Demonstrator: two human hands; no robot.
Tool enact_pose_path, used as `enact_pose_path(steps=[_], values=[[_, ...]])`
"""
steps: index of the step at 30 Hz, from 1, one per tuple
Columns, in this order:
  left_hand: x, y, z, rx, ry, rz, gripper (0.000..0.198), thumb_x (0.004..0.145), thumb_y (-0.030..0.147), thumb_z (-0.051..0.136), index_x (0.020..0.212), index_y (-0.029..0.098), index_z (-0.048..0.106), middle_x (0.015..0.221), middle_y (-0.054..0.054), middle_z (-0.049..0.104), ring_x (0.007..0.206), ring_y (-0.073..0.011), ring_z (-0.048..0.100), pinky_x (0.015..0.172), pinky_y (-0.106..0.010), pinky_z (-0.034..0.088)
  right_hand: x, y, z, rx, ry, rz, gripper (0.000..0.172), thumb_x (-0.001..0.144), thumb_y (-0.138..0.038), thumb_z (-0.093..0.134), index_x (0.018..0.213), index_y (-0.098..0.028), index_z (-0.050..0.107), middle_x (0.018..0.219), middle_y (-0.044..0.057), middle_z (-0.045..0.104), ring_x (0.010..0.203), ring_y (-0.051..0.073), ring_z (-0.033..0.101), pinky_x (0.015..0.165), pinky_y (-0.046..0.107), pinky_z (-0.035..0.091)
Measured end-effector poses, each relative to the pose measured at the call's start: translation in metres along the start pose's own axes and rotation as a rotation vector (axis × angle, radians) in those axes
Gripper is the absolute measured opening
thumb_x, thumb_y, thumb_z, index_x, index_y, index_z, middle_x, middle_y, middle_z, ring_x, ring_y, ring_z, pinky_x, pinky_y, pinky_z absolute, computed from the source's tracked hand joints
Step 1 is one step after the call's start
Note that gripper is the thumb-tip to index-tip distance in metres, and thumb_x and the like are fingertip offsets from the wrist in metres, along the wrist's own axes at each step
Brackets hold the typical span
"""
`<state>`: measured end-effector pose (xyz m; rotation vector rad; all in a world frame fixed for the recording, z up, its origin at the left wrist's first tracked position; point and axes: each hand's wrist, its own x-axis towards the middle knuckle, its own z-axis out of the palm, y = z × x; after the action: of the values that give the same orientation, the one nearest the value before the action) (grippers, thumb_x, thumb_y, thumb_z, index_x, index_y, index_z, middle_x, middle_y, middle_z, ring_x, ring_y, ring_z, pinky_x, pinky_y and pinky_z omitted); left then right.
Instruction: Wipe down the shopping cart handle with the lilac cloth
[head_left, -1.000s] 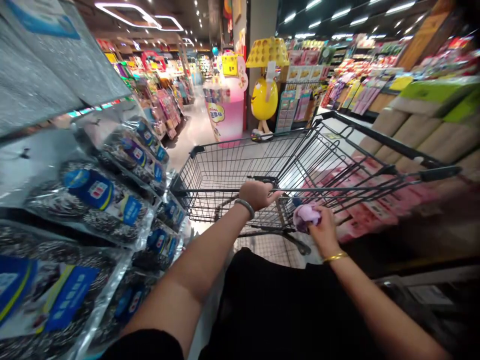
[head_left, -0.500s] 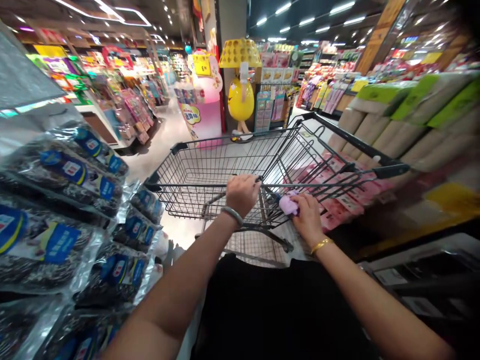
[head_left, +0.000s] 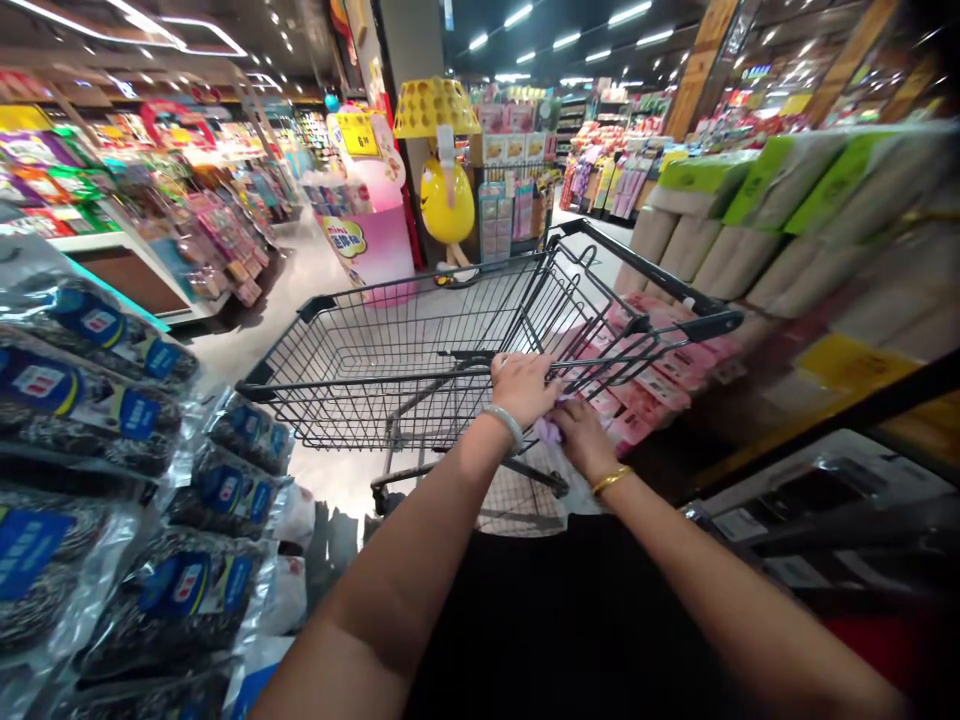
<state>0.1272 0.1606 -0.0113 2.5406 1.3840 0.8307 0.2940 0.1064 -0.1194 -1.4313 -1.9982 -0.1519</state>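
A dark wire shopping cart [head_left: 360, 383] stands sideways before me, its handle toward the right and its basket showing bare wire. My left hand [head_left: 523, 388], with a pale bangle at the wrist, is closed over the cart's near rim. Just beside it, lower and to the right, my right hand [head_left: 586, 440] is closed on a soft, crumpled lilac item [head_left: 550, 430], mostly covered by the fingers. A gold bracelet circles that wrist. The two hands are very close, and the left fingertips partly overlap the lilac item.
Stacked clear packs with blue labels [head_left: 184, 585] stand close on my left. Tissue packs with green tops [head_left: 757, 200] and pink packs [head_left: 660, 375] line the right side. Beyond the cart are a pink display bin [head_left: 382, 245] and a yellow figure [head_left: 448, 200].
My left hand has slid right along the rim, nearer my right hand. My right hand with the lilac item has shifted slightly left and down. The view has turned right.
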Motion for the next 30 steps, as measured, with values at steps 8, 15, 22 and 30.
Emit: enact_pose_path(steps=[8, 15, 22, 30], values=[[0.002, -0.009, -0.002, 0.006, -0.018, 0.026, 0.028, 0.093, 0.031, 0.056, 0.118, 0.031, 0.067, 0.121, 0.001, 0.073, 0.119, -0.0218, 0.057, 0.112, -0.044, 0.025, -0.005, -0.003, 0.014, 0.022, 0.15, 0.113, 0.042, 0.081, -0.007, 0.056, 0.119, -0.023, 0.066, 0.121, 0.012, 0.058, 0.118, 0.03, 0.05, 0.105, 0.049, 0.045], [0.001, -0.017, -0.011, 0.013, -0.068, 0.017, 0.033, 0.089, 0.025, 0.056, 0.12, 0.031, 0.067, 0.118, 0.0, 0.073, 0.119, -0.0215, 0.058, 0.113, -0.044, 0.023, -0.022, -0.012, 0.067, 0.102, -0.057, 0.051, 0.039, 0.085, -0.002, 0.049, 0.112, -0.021, 0.071, 0.106, 0.012, 0.061, 0.104, 0.028, 0.053, 0.092, 0.043, 0.049], [-0.002, -0.038, -0.021, 0.026, -0.062, 0.022, 0.031, 0.087, 0.028, 0.058, 0.116, 0.031, 0.068, 0.115, 0.002, 0.073, 0.117, -0.0212, 0.059, 0.113, -0.044, 0.024, -0.018, -0.036, 0.094, 0.12, 0.018, 0.082, 0.044, 0.08, 0.002, 0.051, 0.112, -0.02, 0.071, 0.112, 0.012, 0.062, 0.113, 0.028, 0.052, 0.1, 0.044, 0.048], [-0.009, -0.066, -0.041, 0.023, -0.041, 0.04, 0.025, 0.098, 0.044, 0.053, 0.107, 0.03, 0.072, 0.108, 0.001, 0.076, 0.111, -0.0207, 0.062, 0.108, -0.043, 0.029, -0.014, -0.056, 0.085, 0.187, 0.055, -0.039, 0.039, 0.083, -0.001, 0.049, 0.107, -0.022, 0.07, 0.111, 0.007, 0.064, 0.111, 0.023, 0.056, 0.098, 0.039, 0.051]])
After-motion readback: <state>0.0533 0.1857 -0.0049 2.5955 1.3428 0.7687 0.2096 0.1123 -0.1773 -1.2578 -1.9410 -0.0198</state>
